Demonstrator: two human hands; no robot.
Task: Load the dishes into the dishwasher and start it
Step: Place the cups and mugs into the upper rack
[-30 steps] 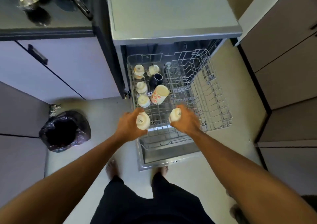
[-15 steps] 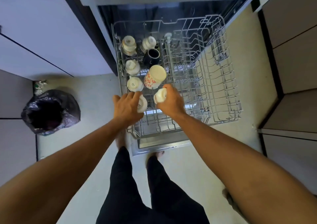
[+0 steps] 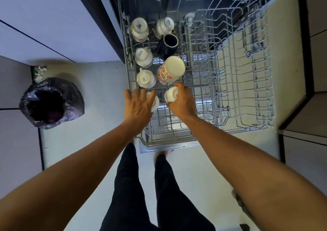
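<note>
Black trousers (image 3: 127, 186) and a bare foot (image 3: 163, 155) stand on the pale floor (image 3: 97, 92), toes at the edge of the lowered dishwasher door (image 3: 168, 146). Both bare forearms reach over the door to the near end of the grey wire rack (image 3: 257, 82), which is pulled out above it.

The left grip (image 3: 137, 105) is spread, its fingers straight and fanned over a small white cup (image 3: 155, 103) that sits in the rack's left column. Only the cup's right side shows past the fingers, so I cannot tell which way it points.

Just beside it, the right grip (image 3: 183, 103) curls round a second white cup (image 3: 170, 94). This cup is held above the wires and tipped over, its long axis slanting down toward the left grip. It sticks out of the fist on the thumb side.

Beyond the fingers, a floral mug (image 3: 170, 70) leans base-up. Left of it, three white cups stand upturned in a row, the nearest (image 3: 145, 78) touching the mug. Farther back, a dark blue mug (image 3: 168, 44) lies with its mouth toward the camera, and another white cup (image 3: 165, 25) sits behind it. The rack's right half shows bare wire.

A black bin bag (image 3: 51, 101) sits open on the floor to the left, against pale cabinet fronts (image 3: 44, 18).
</note>
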